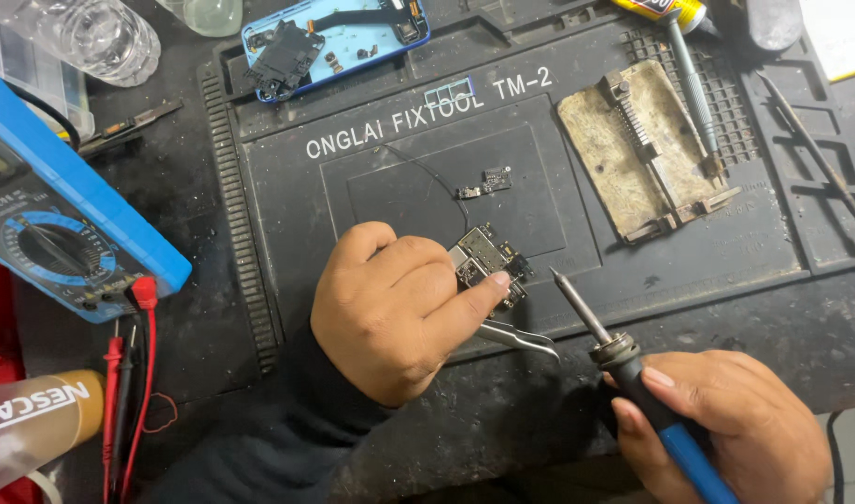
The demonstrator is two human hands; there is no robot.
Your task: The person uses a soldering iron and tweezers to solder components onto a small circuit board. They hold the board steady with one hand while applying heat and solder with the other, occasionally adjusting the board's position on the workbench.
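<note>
- Pinning a small circuit board (pixel 488 266) to the dark repair mat (pixel 287 201), the left hand (pixel 395 313) closes thumb and forefinger on the board's near edge, with steel tweezers (pixel 521 339) tucked under the palm.
- Gripping a blue-handled soldering iron (pixel 633 373), the right hand (pixel 726 425) is clenched around the handle, tip raised just beside the board.
- Judging by its look, the board is light, stiff and fragile; its bare edges seem the safest hold, away from the components.
- A smaller board piece (pixel 486 182) lies apart, farther up the mat.
- A blue multimeter (pixel 63 210) sits on the tabletop at left.
</note>
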